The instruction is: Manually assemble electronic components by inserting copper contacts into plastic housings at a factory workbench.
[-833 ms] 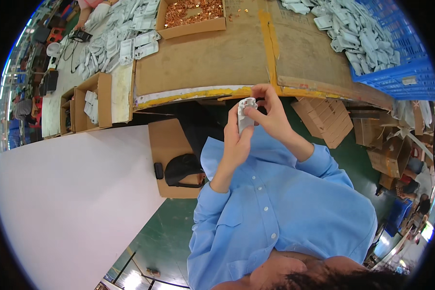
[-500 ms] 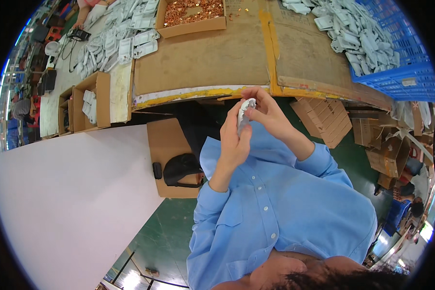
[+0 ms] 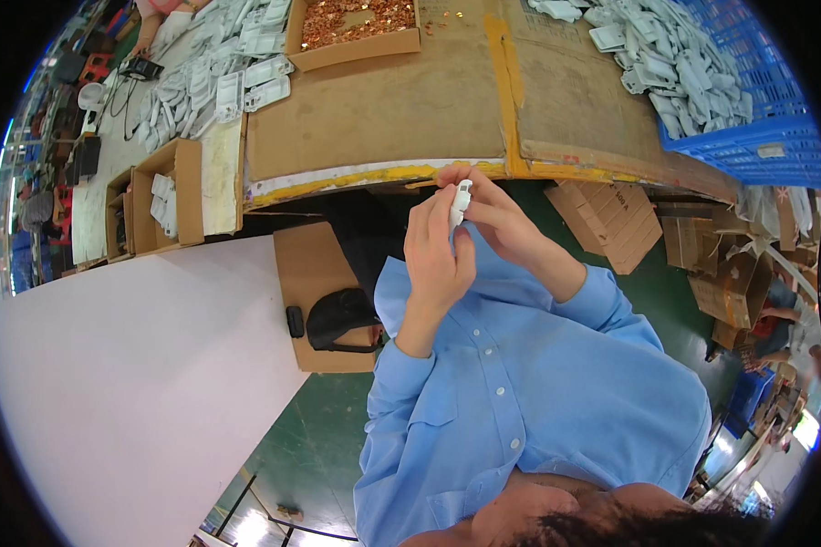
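A small white plastic housing [image 3: 461,204] stands tilted on edge between my hands, just off the table's front edge. My left hand [image 3: 435,255] is closed round its near left side, the thumb lying on the near end. From the right, my right hand [image 3: 502,217] grips the same housing, with its fingertips at the far end. My fingers cover much of the housing. Farther off on the table, a shallow cardboard box [image 3: 360,53] is full of small copper-coloured metal parts. Similar white housings [image 3: 187,96] lie heaped at the far left.
A blue plastic crate [image 3: 748,150] at the far right stands beside more white housings [image 3: 684,68]. Brown cardboard [image 3: 374,123] with yellow tape covers the table. A small carton [image 3: 166,205] sits at the left, behind a white board [image 3: 137,365]. Cartons [image 3: 607,223] lie under the table.
The housing has turned in my hands and shows a narrower side. Both hands have shifted slightly left, still gripping it. A person has come into view at the far right.
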`<state>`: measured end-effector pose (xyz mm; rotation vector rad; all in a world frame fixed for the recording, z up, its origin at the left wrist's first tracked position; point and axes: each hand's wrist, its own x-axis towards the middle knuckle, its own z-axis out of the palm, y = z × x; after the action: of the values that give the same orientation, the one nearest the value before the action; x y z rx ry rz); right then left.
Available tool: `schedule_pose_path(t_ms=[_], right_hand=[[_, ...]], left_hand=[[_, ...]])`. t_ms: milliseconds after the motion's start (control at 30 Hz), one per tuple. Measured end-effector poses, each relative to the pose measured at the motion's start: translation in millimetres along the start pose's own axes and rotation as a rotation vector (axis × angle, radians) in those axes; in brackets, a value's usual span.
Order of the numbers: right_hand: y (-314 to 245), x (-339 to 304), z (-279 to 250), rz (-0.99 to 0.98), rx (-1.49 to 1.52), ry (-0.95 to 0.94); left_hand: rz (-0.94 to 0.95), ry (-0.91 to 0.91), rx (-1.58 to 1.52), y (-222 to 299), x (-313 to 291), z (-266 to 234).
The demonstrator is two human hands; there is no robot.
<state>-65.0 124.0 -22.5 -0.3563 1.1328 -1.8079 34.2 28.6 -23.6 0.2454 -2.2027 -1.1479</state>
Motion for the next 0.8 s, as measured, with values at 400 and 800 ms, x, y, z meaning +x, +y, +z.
schedule_pose_path(t_ms=[400,800], right_hand=[[12,2,6,-0.179,-0.139,0.070],[20,4,5,-0.187,-0.186,0.072]], left_hand=[[-0.427,-0.019,-0.597,6,-14,2],[-0.400,0.017,-0.635,-2,-22,6]])
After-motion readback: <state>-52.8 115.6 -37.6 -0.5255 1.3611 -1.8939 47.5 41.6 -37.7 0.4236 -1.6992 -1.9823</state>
